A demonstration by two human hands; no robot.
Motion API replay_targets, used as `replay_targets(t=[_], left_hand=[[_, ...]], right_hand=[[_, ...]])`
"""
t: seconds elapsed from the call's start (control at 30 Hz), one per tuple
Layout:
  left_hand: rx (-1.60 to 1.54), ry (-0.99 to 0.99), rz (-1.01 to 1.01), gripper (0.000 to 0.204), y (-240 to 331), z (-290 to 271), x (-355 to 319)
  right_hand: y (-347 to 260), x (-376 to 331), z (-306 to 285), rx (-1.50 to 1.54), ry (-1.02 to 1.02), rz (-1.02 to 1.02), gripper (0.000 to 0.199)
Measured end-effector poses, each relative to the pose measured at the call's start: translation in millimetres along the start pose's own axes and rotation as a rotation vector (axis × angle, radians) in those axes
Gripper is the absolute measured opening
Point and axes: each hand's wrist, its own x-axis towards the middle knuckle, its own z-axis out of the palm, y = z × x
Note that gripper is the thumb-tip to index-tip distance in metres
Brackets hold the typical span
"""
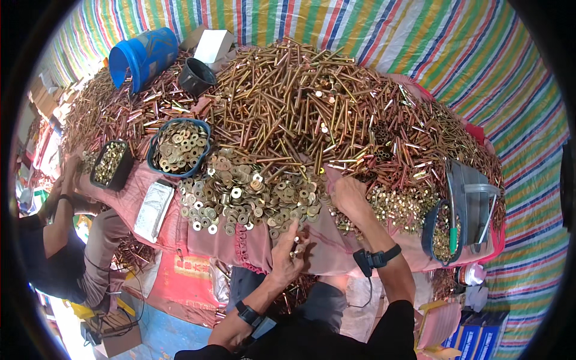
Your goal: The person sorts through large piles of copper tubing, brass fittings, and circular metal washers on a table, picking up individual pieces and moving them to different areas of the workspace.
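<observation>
My left hand (288,255) is at the near edge of a heap of flat metal washers (240,191). Its index finger reaches toward the washers, while the other fingers curl around small shiny brass-coloured pieces, probably nuts. My right hand (350,195) is closed, back of the hand up, between the washers and a spread of small brass-coloured nuts (402,207). Whatever its fingertips hold is hidden. Beyond both hands rises a large mound of long gold-coloured metal bolts (294,102), with shorter reddish metal sleeves (396,129) toward the right. A pink cloth (222,245) lies under the near edge.
A blue-rimmed tub of washers (209,139), a black tray of nuts (128,171) and a silvery packet (154,210) are left. A dark tub of nuts (427,240) and a grey container (467,180) stand right. Blue bucket (144,57) and black cup (197,77) lie behind. Another person (57,240) works left.
</observation>
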Motion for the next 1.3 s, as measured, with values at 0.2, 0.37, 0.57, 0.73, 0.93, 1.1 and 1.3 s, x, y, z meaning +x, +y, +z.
replay_targets(t=[0.2,0.37,0.57,0.73,0.93,1.1,1.3], left_hand=[[-0.062,0.020,-0.009,0.066,1,2,4],[-0.023,-0.002,-0.007,0.063,-3,2,0],[0.003,-0.028,-0.013,0.049,-5,1,0],[0.011,-0.013,0.021,0.046,-3,1,2],[-0.004,0.010,0.023,0.041,1,2,2],[-0.005,0.011,0.000,0.046,-2,2,-1],[0.002,0.001,0.025,0.044,-10,5,-2]], right_hand=[[-20,-46,-17,0.928,-0.041,0.092,0.025],[-59,-98,-21,1.273,-0.264,0.093,0.025],[-72,-104,-16,0.637,0.183,-0.426,0.025],[-70,-114,-15,0.819,0.039,-0.126,0.022],[-79,-119,-9,1.059,0.100,0.006,0.029],[-87,-120,-12,0.929,0.138,-0.075,0.035],[-90,-119,-16,0.963,0.153,-0.100,0.033]])
